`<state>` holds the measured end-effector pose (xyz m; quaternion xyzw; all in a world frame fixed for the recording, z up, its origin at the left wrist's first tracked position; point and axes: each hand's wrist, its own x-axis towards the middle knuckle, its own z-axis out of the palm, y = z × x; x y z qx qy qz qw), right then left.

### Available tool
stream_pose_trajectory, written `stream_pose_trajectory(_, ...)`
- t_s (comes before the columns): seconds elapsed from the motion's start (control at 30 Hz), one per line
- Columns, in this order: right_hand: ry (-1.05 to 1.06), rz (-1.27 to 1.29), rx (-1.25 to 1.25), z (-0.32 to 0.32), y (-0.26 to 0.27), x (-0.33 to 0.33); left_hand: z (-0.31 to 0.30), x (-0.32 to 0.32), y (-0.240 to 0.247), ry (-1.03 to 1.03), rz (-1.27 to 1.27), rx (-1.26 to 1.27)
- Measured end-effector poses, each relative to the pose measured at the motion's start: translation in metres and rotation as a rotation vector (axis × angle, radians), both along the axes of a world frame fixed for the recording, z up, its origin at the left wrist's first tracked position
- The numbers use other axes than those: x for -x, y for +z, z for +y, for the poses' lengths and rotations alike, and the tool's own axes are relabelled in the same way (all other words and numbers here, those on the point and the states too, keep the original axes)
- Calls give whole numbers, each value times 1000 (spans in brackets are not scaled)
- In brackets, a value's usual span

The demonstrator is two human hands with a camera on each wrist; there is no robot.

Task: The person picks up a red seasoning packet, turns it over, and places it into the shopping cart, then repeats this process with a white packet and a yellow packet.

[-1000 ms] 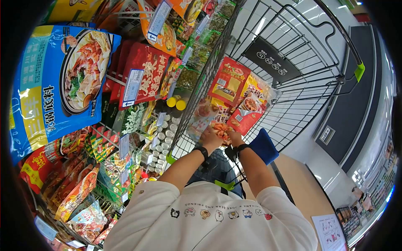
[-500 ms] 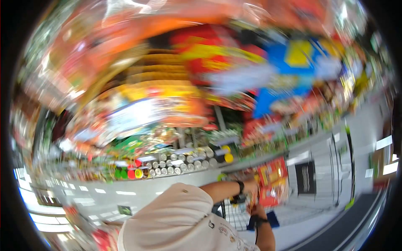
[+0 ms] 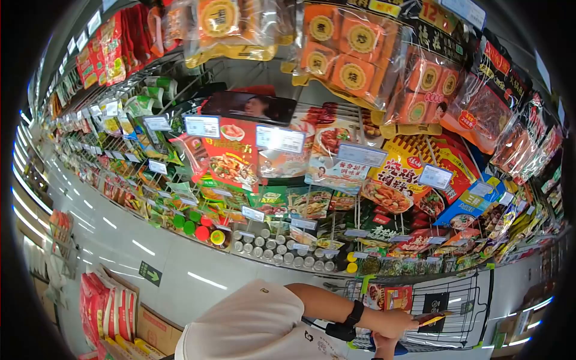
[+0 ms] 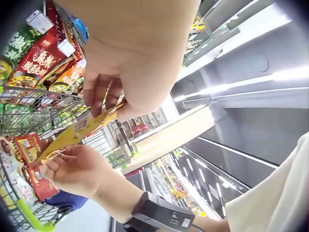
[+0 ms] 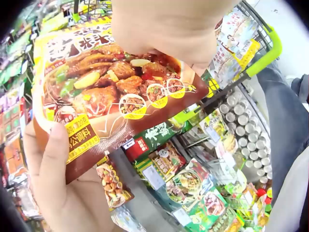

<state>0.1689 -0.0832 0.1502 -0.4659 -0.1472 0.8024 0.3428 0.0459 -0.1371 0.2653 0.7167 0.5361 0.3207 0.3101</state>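
Note:
A yellow and brown seasoning packet (image 5: 116, 92), printed with a braised meat dish, is held between both hands. In the right wrist view my left hand (image 5: 63, 188) grips its lower left corner, thumb on the printed front. My right hand (image 5: 169, 29) holds the opposite upper side, its fingers largely hidden. Seen edge-on in the left wrist view, the packet slants from the curled fingers of the left hand (image 4: 130, 72) down to the right hand (image 4: 77, 171). The head view places the packet (image 3: 431, 320) over the shopping cart (image 3: 474, 288).
Red packs (image 4: 29, 145) lie in the cart, beside a blue cloth-like item (image 4: 67, 199). Shelves of hanging food packets (image 3: 390, 180) with price tags curve across the head view, above rows of cans (image 3: 282, 249). Cartons (image 3: 157, 324) and red bags (image 3: 108, 306) stand at lower left.
The head view has swung from the cart toward the shelves, blurring midway. Both hands, earlier low inside the cart at a packet, are now raised with the seasoning packet between them.

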Motion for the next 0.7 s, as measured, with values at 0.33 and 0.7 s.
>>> stream_pose_trajectory(0.33, -19, 20, -353, -58, 29, 6, -74, -13, 23, -93, 160, -290)
stream_pose_trajectory(0.7, -46, -41, -673, -80, 58, 13, -123, 54, 76, -171, 5, -305)
